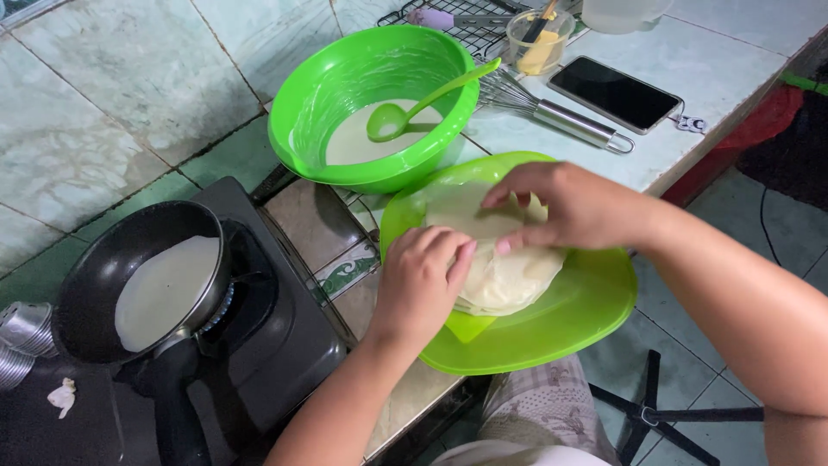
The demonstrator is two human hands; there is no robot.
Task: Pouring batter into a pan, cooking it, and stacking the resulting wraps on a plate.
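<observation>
A stack of thin pale crepes [509,276] lies on a bright green plate [586,319] at the counter's front edge. My left hand [420,280] pinches the near left edge of the top crepe. My right hand [573,207] presses its fingertips onto the same crepe from the right, folding it over. A green square piece [470,326] shows under the stack.
A green bowl [345,78] of white batter holds a green ladle [414,108]. A black pan [95,276] with a cooking crepe sits on the lit gas stove [285,345]. A whisk [552,112], phone [614,93], small cup [539,43] and wire rack [448,26] lie behind.
</observation>
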